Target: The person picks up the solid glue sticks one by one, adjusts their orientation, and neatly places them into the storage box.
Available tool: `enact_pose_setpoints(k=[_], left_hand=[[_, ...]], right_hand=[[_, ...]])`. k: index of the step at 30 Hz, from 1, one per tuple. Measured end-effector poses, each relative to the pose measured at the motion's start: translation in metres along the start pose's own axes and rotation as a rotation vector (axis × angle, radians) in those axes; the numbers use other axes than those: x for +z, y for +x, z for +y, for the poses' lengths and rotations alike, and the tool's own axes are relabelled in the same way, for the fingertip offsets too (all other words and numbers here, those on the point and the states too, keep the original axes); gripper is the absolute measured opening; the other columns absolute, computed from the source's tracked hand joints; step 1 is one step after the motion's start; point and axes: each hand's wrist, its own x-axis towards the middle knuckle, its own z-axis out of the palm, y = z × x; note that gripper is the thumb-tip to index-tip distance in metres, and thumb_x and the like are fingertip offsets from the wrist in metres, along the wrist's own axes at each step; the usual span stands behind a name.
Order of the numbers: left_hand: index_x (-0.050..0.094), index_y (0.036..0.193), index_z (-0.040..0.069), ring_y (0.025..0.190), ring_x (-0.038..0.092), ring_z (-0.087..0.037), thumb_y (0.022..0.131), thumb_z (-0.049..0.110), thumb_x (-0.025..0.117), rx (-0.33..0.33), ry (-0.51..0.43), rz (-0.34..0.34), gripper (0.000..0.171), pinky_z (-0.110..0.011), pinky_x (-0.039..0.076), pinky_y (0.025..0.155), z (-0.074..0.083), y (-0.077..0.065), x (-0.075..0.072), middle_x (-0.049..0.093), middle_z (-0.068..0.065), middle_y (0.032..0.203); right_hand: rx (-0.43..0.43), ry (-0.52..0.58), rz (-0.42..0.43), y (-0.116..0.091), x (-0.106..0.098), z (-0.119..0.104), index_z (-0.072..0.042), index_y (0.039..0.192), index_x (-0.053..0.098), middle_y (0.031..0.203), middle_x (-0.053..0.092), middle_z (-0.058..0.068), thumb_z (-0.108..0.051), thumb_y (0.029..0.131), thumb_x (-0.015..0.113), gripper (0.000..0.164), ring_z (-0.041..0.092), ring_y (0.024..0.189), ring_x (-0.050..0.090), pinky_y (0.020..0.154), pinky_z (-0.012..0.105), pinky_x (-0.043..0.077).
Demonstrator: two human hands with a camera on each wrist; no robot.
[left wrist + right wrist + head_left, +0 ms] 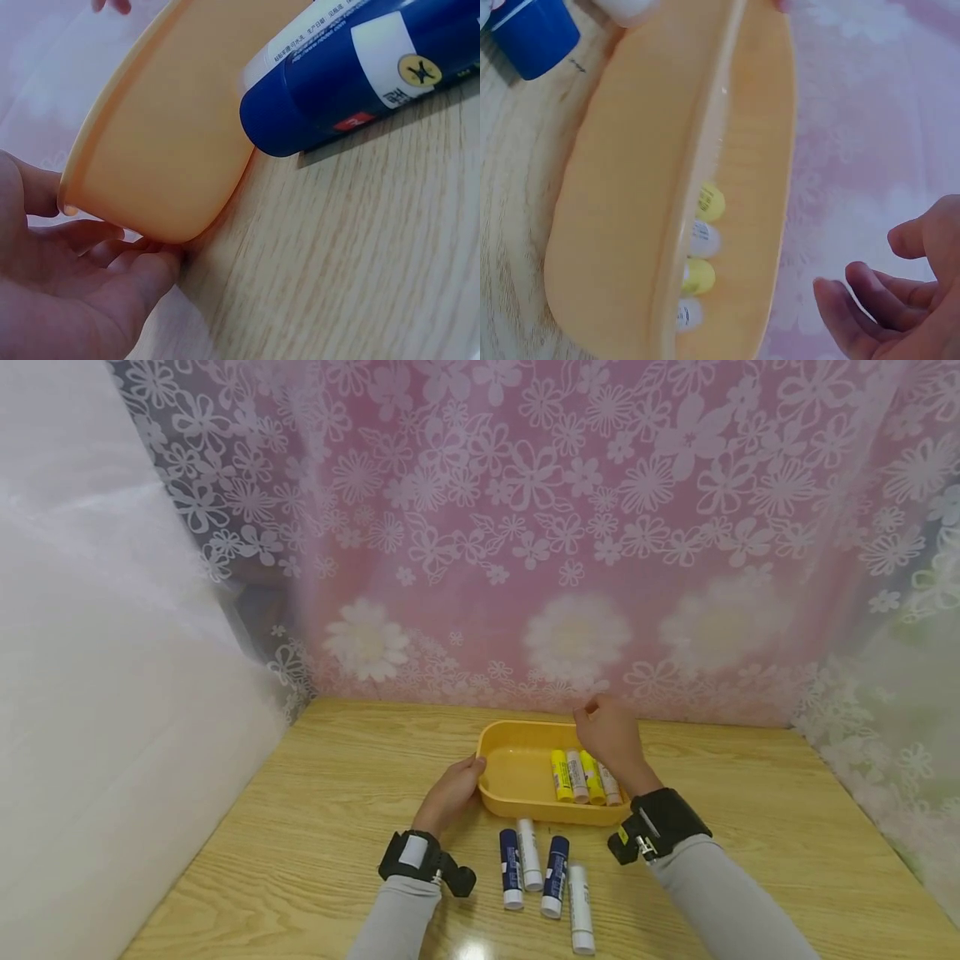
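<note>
A yellow plastic tray (517, 781) stands on the table, with several glue sticks lying side by side in its right half. Of these, a yellow glue stick (562, 776) is leftmost, beside a pale one (577, 776); the colours alternate. My left hand (453, 789) grips the tray's left end, thumb at the rim and fingers against the outer wall (150, 150). Over the tray's back right corner hovers my right hand (611, 739), its fingers (855, 315) loosely bent around nothing. From the head it hides that corner and part of the rightmost stick.
In front of the tray lie two blue glue sticks, one on the left (511, 868) and one further right (555, 877), and two white ones, near the tray (528, 855) and nearest me (581, 908). A pink flowered curtain (525, 568) hangs behind the wooden table (337, 877).
</note>
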Motion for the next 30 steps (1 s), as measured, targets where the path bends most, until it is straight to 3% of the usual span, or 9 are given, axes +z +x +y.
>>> enact_pose_setpoints(k=[11, 21, 26, 30], left_hand=[[0.032, 0.148, 0.003, 0.133, 0.04, -0.027, 0.105, 0.034, 0.031, -0.001, 0.024, 0.007, 0.053, -0.047, 0.033, 0.108, 0.001, -0.002, 0.0, 0.038, -0.012, 0.148], [0.031, 0.148, 0.002, 0.136, 0.036, -0.028, 0.104, 0.036, 0.031, 0.016, 0.01, -0.001, 0.055, -0.047, 0.03, 0.11, 0.003, -0.003, 0.001, 0.035, -0.012, 0.151], [0.03, 0.148, 0.003, 0.137, 0.034, -0.028, 0.104, 0.038, 0.032, 0.023, 0.015, -0.005, 0.057, -0.047, 0.029, 0.11, 0.001, -0.003, 0.001, 0.032, -0.012, 0.152], [0.03, 0.148, 0.002, 0.137, 0.035, -0.028, 0.105, 0.035, 0.031, 0.025, 0.008, -0.005, 0.055, -0.047, 0.03, 0.11, 0.001, -0.003, 0.002, 0.033, -0.012, 0.152]], right_hand=[[0.047, 0.047, 0.059, -0.015, -0.018, 0.024, 0.003, 0.116, 0.058, 0.104, 0.062, 0.022, -0.035, 0.096, 0.051, 0.044, 0.035, 0.087, 0.06, 0.069, 0.045, 0.051], [0.158, 0.038, -0.07, -0.034, -0.012, 0.044, 0.006, 0.143, 0.03, 0.127, 0.049, 0.034, -0.043, 0.097, 0.048, 0.07, 0.047, 0.11, 0.051, 0.085, 0.056, 0.048], [0.231, 0.081, -0.136, -0.044, -0.01, 0.054, 0.01, 0.147, 0.008, 0.139, 0.032, 0.04, -0.05, 0.096, 0.043, 0.086, 0.054, 0.123, 0.038, 0.097, 0.061, 0.039], [0.273, 0.116, -0.193, -0.051, -0.007, 0.059, 0.011, 0.147, 0.003, 0.142, 0.026, 0.04, -0.058, 0.096, 0.036, 0.092, 0.056, 0.126, 0.032, 0.1, 0.062, 0.035]])
